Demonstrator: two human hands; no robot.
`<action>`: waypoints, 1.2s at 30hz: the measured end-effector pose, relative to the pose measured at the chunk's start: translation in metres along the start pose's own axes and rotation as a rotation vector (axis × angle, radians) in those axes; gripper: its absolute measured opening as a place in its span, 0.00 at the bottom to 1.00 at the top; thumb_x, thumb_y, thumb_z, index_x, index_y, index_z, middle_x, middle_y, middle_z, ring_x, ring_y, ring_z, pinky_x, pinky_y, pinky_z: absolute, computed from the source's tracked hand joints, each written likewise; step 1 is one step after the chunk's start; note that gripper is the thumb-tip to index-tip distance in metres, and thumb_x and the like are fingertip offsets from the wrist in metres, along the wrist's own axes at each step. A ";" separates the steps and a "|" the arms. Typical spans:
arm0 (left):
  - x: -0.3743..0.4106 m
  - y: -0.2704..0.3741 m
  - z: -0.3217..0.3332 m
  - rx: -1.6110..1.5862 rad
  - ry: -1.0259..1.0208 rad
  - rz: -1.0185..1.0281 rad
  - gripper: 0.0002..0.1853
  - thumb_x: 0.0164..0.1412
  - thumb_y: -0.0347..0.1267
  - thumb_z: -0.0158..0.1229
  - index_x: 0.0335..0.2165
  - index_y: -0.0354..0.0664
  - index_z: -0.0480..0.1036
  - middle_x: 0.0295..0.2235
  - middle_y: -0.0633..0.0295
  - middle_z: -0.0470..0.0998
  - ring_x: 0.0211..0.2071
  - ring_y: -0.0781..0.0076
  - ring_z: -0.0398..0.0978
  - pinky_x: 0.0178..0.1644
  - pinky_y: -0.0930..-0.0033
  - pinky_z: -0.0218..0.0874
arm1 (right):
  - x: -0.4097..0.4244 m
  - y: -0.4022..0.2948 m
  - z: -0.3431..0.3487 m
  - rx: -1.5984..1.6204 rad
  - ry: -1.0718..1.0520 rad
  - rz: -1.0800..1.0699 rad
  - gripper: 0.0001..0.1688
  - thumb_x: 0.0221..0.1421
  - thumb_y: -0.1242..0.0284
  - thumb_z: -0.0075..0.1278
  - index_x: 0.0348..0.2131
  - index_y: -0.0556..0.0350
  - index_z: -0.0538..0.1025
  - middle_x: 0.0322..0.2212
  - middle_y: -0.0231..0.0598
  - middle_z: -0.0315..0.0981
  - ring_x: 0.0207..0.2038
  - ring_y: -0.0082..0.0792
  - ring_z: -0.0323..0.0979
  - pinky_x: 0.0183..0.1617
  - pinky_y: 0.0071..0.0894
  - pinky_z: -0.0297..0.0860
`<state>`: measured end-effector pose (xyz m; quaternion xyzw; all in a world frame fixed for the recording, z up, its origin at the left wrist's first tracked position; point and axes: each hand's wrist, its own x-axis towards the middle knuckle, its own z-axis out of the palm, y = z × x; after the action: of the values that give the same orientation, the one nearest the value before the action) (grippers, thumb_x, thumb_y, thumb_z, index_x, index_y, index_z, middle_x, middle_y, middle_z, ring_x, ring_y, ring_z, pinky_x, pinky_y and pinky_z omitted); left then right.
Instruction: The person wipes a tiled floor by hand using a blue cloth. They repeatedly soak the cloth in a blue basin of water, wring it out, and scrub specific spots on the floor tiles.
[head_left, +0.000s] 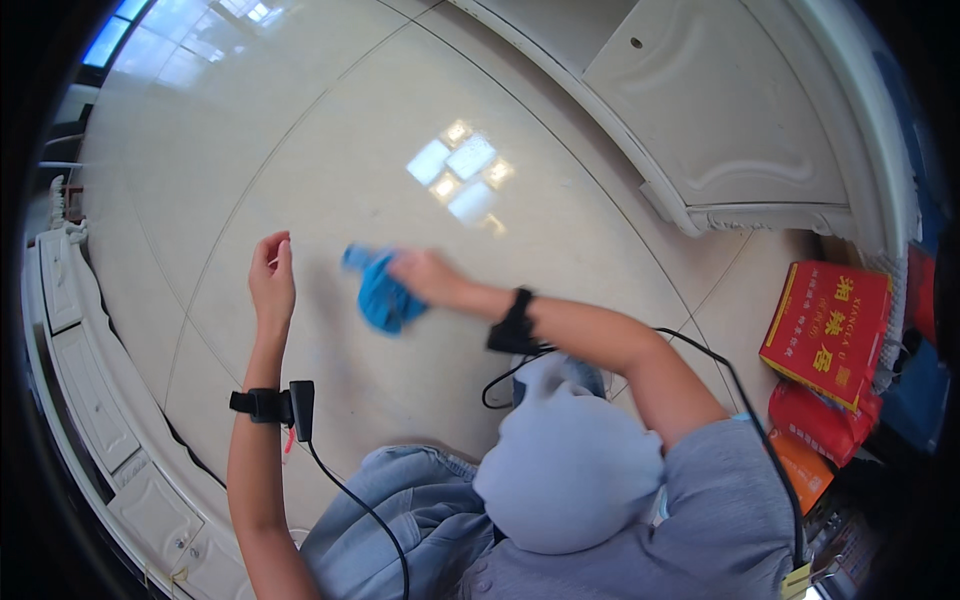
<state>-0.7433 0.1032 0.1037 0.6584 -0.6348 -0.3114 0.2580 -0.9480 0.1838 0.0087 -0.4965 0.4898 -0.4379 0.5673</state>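
Observation:
My right hand (429, 277) is blurred and grips a crumpled blue cloth (388, 298) against the glossy floor tiles (337, 176). A loose end of the cloth sticks out past the fingers on the left. To the left of the cloth, my left hand (271, 279) hangs apart from it, with fingers loosely curled, a gap by the thumb, and nothing visible in it. Black straps with small devices and cables circle both forearms, one left strap (262, 405) and one right strap (517, 324).
A white cabinet (720, 97) stands at upper right, with a red printed box (829, 330) and red bag (821, 420) below it. White low furniture with drawers (94, 397) runs along the left. A black cable (739, 367) passes beside my right arm. A pale rounded shape (570, 465) covers part of my lap.

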 end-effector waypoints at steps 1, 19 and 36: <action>0.001 0.004 0.012 0.011 -0.045 0.053 0.10 0.55 0.31 0.48 0.35 0.38 0.70 0.34 0.60 0.72 0.36 0.73 0.68 0.39 0.73 0.60 | 0.002 0.013 -0.038 0.014 0.158 -0.174 0.15 0.52 0.66 0.41 0.26 0.63 0.68 0.18 0.46 0.67 0.22 0.32 0.65 0.28 0.34 0.63; -0.014 0.133 0.287 0.183 -0.468 0.569 0.09 0.43 0.31 0.59 0.29 0.46 0.73 0.28 0.61 0.68 0.34 0.63 0.66 0.39 0.66 0.58 | -0.060 0.058 -0.272 -0.524 0.638 -0.048 0.22 0.55 0.65 0.36 0.49 0.53 0.64 0.52 0.46 0.53 0.57 0.44 0.46 0.59 0.35 0.40; -0.005 0.135 0.328 0.367 -0.471 0.698 0.04 0.45 0.30 0.54 0.23 0.43 0.71 0.28 0.60 0.68 0.34 0.63 0.66 0.39 0.65 0.55 | -0.062 0.053 -0.274 -0.509 0.651 -0.043 0.24 0.54 0.64 0.36 0.49 0.54 0.64 0.52 0.45 0.54 0.56 0.44 0.46 0.59 0.37 0.39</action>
<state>-1.0766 0.1182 -0.0173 0.3512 -0.9046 -0.2296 0.0751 -1.2268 0.2143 -0.0442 -0.4667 0.7259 -0.4485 0.2326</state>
